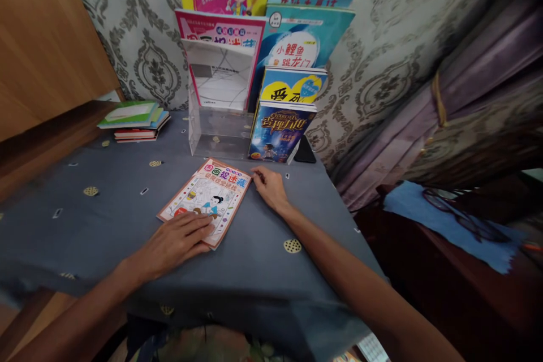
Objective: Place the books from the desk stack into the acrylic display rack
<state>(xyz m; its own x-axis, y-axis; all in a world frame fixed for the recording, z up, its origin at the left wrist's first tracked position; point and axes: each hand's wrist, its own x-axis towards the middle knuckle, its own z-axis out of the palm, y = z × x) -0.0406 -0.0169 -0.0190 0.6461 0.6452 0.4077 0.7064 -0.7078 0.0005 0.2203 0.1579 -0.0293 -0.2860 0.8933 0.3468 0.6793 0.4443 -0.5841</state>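
Note:
A picture book [224, 192] with an orange-bordered cover and colourful Chinese title lies closed and slanted on the cloth-covered table. My left hand [180, 240] rests flat on its lower part, fingers stretched out over the cover. At the book's upper right corner is my right hand [271, 188], its fingers curled and pinched at the corner; the exact grip is partly hidden. Just behind the book stands a clear acrylic stand [218, 144]. Its right column holds a dark blue book [282, 131] in front, and a pink-bordered book [220, 25] stands in the left column.
A small stack of books [136, 120] lies at the back left by a wooden panel [51, 45]. A black phone-like object [304, 150] is beside the stand. On the right, glasses [460, 218] lie on a blue cloth [407, 201], below a tied purple curtain [403, 113].

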